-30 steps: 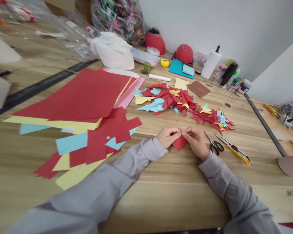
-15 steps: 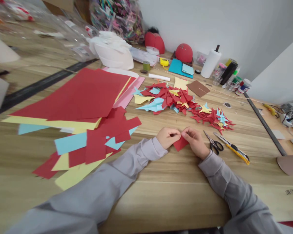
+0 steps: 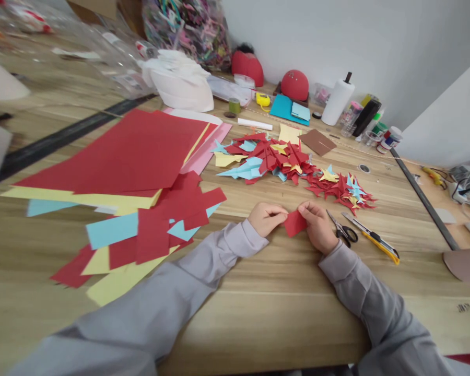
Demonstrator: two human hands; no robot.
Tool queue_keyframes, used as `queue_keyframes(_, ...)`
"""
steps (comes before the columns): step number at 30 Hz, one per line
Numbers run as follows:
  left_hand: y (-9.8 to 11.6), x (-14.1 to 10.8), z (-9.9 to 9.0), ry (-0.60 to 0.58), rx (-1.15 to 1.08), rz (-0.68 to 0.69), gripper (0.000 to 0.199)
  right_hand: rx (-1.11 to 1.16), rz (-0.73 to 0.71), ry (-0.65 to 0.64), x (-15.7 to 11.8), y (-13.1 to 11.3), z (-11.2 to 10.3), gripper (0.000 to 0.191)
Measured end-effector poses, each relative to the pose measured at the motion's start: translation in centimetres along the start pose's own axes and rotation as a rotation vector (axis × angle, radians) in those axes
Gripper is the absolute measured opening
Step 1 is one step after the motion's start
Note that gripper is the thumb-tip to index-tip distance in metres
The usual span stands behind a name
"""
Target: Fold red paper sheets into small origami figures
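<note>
A small piece of red paper [image 3: 295, 223] is stretched between my two hands just above the wooden table. My left hand [image 3: 267, 218] pinches its left corner between thumb and fingers. On the opposite side, my right hand [image 3: 317, 223] grips the right edge, thumb on top. Whether the paper has folds in it I cannot make out. Black-handled scissors [image 3: 343, 231] lie right beside my right hand, and a yellow utility knife [image 3: 376, 239] rests a little farther right. Beyond my hands spreads a heap of folded paper stars and shapes [image 3: 274, 156] in red, blue and yellow.
Large red sheets [image 3: 129, 151] lie stacked at the left, with cut red, blue and yellow pieces [image 3: 152, 235] in front. Toward the back are a white paper stack [image 3: 180, 83], a yellow tape measure [image 3: 262, 100], a white bottle [image 3: 337, 102] and brown paper [image 3: 318, 142].
My hands have moved slightly apart, and the red paper between them now shows more of its face, turned from a downward point to a squarer outline.
</note>
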State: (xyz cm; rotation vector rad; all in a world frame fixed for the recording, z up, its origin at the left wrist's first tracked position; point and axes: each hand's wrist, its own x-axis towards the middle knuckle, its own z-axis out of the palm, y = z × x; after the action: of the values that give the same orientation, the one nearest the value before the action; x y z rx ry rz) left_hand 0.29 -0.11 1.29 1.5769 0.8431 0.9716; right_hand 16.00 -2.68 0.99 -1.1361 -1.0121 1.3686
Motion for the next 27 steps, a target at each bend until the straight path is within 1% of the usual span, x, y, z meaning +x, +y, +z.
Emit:
queue_keyframes(4,-0.08,-0.12,0.03,0.016,-0.064,-0.053,0.017,0.067,0.019,0.055,0.26,-0.11,-0.15,0.029)
queue_keyframes(10,-0.52,-0.20,-0.14,0.050,-0.131,-0.096,0.017,0.121,0.006,0.065,0.40,-0.18,-0.29,0.027)
queue_keyframes(12,-0.54,-0.22,-0.10,0.072,-0.115,-0.080,0.018,0.119,-0.002,0.050,0.43,0.00,-0.45,0.026)
queue_keyframes(16,-0.40,-0.24,0.18,0.055,0.059,-0.003,0.021,0.056,-0.037,0.006,0.35,0.46,-0.59,0.021)
queue_keyframes(18,-0.39,-0.24,0.29,0.043,0.103,0.005,0.022,0.050,-0.046,-0.020,0.26,0.53,-0.53,0.020)
queue_keyframes(20,-0.44,-0.22,0.31,0.058,0.094,0.009,0.023,0.032,-0.058,-0.052,0.19,0.46,-0.42,0.018)
queue_keyframes(23,-0.61,-0.14,0.26,0.091,0.039,0.017,0.024,-0.053,-0.083,-0.099,0.14,0.28,-0.29,0.018)
queue_keyframes(27,-0.92,0.01,0.29,0.152,-0.042,0.012,0.024,-0.176,-0.109,-0.123,0.07,0.34,-0.25,0.019)
